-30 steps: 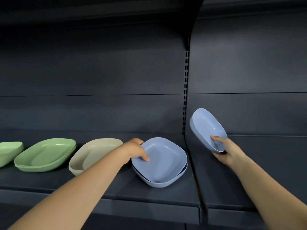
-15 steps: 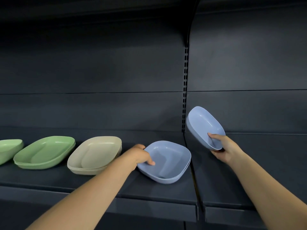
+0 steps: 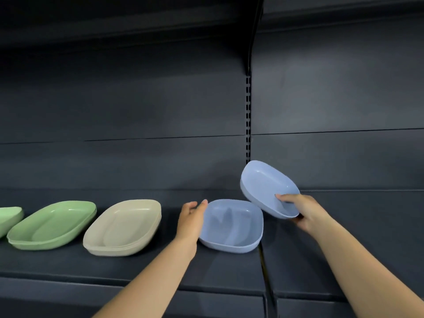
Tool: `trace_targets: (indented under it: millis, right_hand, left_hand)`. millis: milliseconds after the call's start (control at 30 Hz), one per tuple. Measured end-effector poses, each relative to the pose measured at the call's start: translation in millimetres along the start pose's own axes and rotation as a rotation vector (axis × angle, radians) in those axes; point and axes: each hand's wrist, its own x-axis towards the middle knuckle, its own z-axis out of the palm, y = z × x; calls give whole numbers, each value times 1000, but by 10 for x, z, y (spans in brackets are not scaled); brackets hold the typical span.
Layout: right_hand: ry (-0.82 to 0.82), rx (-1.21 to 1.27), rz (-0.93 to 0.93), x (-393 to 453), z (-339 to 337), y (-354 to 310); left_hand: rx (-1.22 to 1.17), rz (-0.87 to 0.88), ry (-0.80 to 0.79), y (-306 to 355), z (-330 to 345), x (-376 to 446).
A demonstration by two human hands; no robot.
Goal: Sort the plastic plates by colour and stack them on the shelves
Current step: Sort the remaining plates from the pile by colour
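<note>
Plates of smooth, matt plastic, each a shallow rounded rectangle with a raised rim, appear in five groups in the head view. Four groups sit in a row on the dark shelf (image 3: 68, 267): a pale green plate (image 3: 9, 218) cut off by the left edge, a green stack (image 3: 52, 224), a beige stack (image 3: 124, 227) and a blue stack (image 3: 231, 224). Layered rims show that the green and beige stacks hold several plates each; their exact number cannot be told. The blue stack lies just left of the seam between two shelf bays, below a slotted upright (image 3: 248, 118).

The fifth group is a tilted blue plate (image 3: 267, 187), held in the air above the right corner of the blue stack, its hollow facing the camera; whether the two touch cannot be told. The right hand (image 3: 302, 212) grips its lower rim, thumb inside the hollow and fingers beneath. The left hand (image 3: 191, 218) lies beside the left edge of the blue stack with fingers straight and relaxed, holding nothing.

Compared with half a second earlier, the left hand has let go of the blue stack's rim, which it then held with curled fingers. The stack now sits flat. The tilted blue plate has come closer to the stack.
</note>
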Motion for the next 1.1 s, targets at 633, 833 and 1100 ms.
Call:
trace_targets:
  millis: [633, 833, 1100]
  right_hand:
    - [-398, -996, -279, -174, 342, 330]
    - [-374, -1061, -193, -150, 367, 317]
    - [-374, -977, -92, -262, 394, 241]
  left_hand:
    - [94, 48, -237, -89, -56, 136]
    - [215, 58, -264, -93, -67, 202]
    - [315, 46, -328, -26, -81, 302]
